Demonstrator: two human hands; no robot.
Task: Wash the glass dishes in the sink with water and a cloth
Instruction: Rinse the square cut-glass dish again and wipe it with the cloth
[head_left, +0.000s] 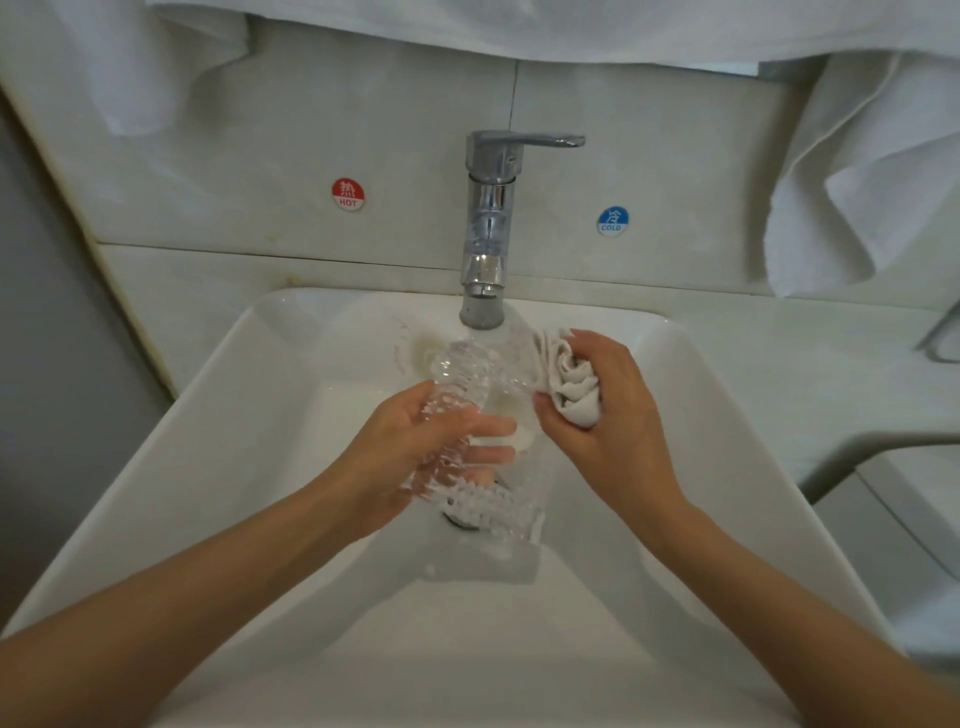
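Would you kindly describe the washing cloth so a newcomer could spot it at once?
Start at the chrome tap above the white sink. Below-right of its spout, the right hand grips a bunched grey cloth, smaller than the white towels hanging above.

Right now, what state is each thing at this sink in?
Glass dish: held tilted over the sink by the left hand.
Cloth: bunched up, gripped by the right hand, beside the dish.
Tap: lever points right; flow hard to tell.
Towels: hanging above.
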